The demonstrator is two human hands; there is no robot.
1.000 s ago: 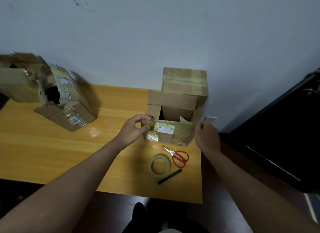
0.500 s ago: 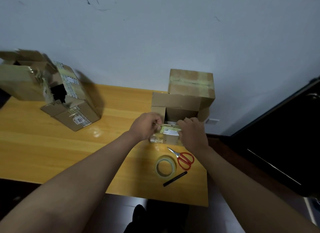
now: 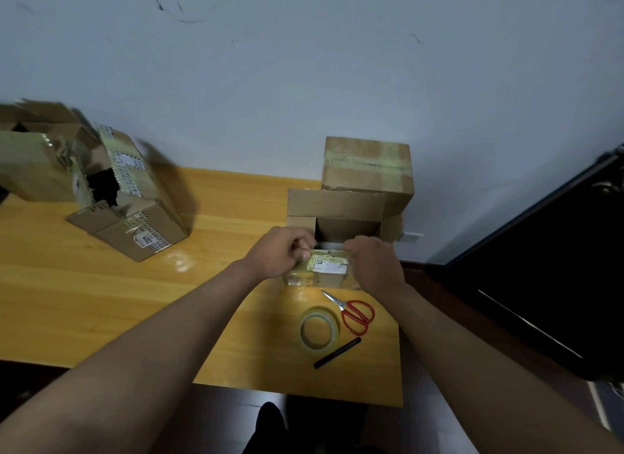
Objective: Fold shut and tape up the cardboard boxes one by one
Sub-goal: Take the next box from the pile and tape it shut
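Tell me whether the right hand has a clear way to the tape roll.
Probably yes. The tape roll lies in the open on the table, just near of the right hand, with only the scissors beside it. But that hand would first have to release the box flap.

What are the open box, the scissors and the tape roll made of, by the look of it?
Open box: brown corrugated cardboard, matte; front flap glossy with old clear tape and a paper label.
Scissors: shiny steel-looking blades; red glossy handles, probably plastic or coated metal.
Tape roll: translucent pale film, likely plastic packing tape; core material unclear.
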